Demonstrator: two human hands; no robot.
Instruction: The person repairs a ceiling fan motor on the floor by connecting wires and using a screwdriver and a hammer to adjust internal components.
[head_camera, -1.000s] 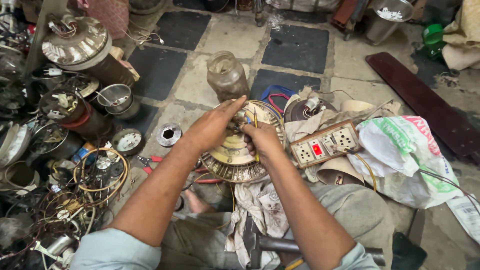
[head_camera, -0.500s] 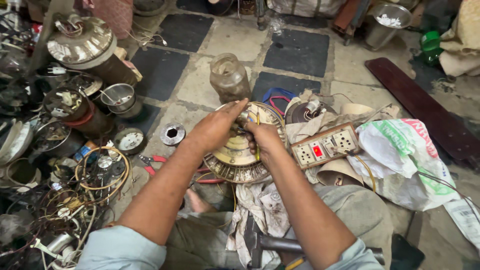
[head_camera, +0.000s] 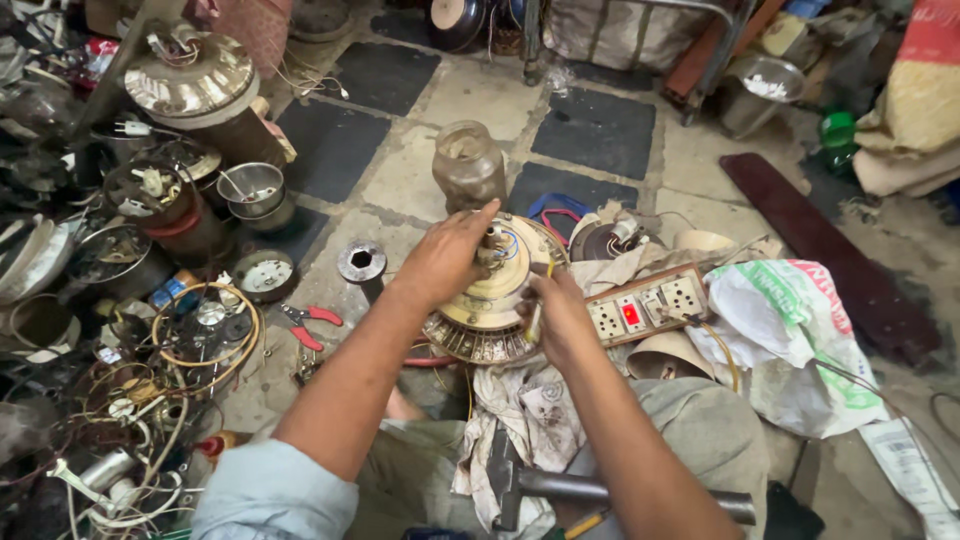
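Two hands work on one round fan motor (head_camera: 490, 310) that sits on the stone floor just in front of the person's knees, resting partly on a stained rag (head_camera: 530, 410). The left hand (head_camera: 445, 260) lies over the top of the motor, its fingers curled around the hub where coloured wires come out, so it is closed on the motor's centre. The right hand (head_camera: 562, 315) grips the motor's right edge, and a thin yellow-handled tool (head_camera: 540, 310) shows between its fingers, pointed toward the housing; the tip is hidden, so what it meets cannot be told.

As a judgement, the work looks to be in its middle part. The motor is already bare of blades and lies free on the floor, its wires loose, but the cream-coloured cover is still seated on the ribbed ring beneath it, so the casing has not been split. A hammer (head_camera: 530, 485) lies across the person's lap, untouched, and red-handled pliers (head_camera: 310, 325) lie on the floor to the left, well apart from both hands. A switch board with sockets (head_camera: 645, 305) sits just right of the motor, and a dusty glass jar (head_camera: 468, 165) stands behind it.
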